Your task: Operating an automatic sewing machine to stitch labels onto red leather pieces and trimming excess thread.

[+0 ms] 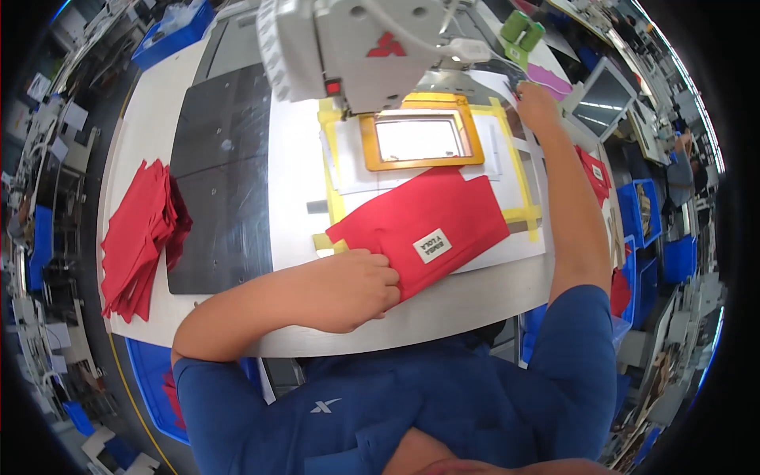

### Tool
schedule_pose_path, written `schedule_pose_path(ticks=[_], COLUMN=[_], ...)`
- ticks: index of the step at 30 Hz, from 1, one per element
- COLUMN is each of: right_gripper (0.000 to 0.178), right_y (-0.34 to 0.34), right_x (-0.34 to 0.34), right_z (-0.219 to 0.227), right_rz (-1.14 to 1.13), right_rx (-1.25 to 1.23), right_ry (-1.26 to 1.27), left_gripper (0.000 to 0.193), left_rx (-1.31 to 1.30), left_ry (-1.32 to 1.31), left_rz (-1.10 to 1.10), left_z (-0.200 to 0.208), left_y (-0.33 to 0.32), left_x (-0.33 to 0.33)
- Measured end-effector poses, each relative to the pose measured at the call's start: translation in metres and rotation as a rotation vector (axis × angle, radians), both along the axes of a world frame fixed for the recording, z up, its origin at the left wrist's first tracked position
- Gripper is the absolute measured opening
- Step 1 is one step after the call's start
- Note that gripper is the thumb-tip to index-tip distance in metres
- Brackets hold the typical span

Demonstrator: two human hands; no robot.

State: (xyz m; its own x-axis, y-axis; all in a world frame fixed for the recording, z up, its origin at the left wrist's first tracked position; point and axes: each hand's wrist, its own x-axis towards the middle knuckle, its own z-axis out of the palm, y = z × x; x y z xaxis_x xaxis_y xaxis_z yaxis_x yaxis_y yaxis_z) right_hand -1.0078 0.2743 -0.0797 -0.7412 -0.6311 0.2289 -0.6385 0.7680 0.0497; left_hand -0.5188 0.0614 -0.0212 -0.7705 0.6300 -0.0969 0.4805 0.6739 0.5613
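Note:
My left hand has its fingers curled over the near left edge of a red fabric piece. A small white label with dark print sits on that piece, which lies tilted on a white sheet. At the far right, beyond the sewing machine's plate, my right hand is reached out with curled fingers; what is in them is too small to make out. An orange clamp frame with a bright opening lies under the sewing machine head, just beyond the fabric.
A stack of red fabric pieces hangs at the table's left edge beside a dark metal plate. Yellow tape edges the white sheet. Green thread spools, a tilted screen and blue bins stand to the right.

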Motion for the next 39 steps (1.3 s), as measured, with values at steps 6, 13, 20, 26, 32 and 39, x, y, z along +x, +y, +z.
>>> schedule_pose_path(ticks=[6, 13, 20, 26, 32, 39], right_gripper=[0.020, 0.028, 0.037, 0.042, 0.046, 0.046], right_y=[0.000, 0.014, -0.039, -0.073, -0.073, -0.078], right_x=[0.034, 0.023, 0.235, 0.275, 0.274, 0.279], right_z=[0.016, 0.011, 0.103, 0.079, 0.069, 0.055], right_rz=[0.060, -0.001, 0.515, 0.861, 0.941, 0.917], right_rx=[0.072, 0.088, -0.155, 0.167, 0.195, 0.145], right_ry=[0.011, 0.038, -0.217, 0.073, 0.141, 0.136], left_gripper=[0.019, 0.017, 0.013, 0.011, 0.010, 0.010], left_rx=[0.001, -0.050, -0.014, 0.062, 0.086, 0.095], left_ry=[0.007, 0.056, 0.104, 0.090, 0.158, 0.171], left_rz=[0.007, -0.013, -0.021, 0.031, 0.023, 0.027], left_z=[-0.007, -0.018, -0.011, -0.009, -0.008, -0.005], left_y=[0.001, 0.002, 0.003, 0.001, 0.001, 0.003], left_x=[0.001, 0.002, 0.007, 0.007, 0.008, 0.010])
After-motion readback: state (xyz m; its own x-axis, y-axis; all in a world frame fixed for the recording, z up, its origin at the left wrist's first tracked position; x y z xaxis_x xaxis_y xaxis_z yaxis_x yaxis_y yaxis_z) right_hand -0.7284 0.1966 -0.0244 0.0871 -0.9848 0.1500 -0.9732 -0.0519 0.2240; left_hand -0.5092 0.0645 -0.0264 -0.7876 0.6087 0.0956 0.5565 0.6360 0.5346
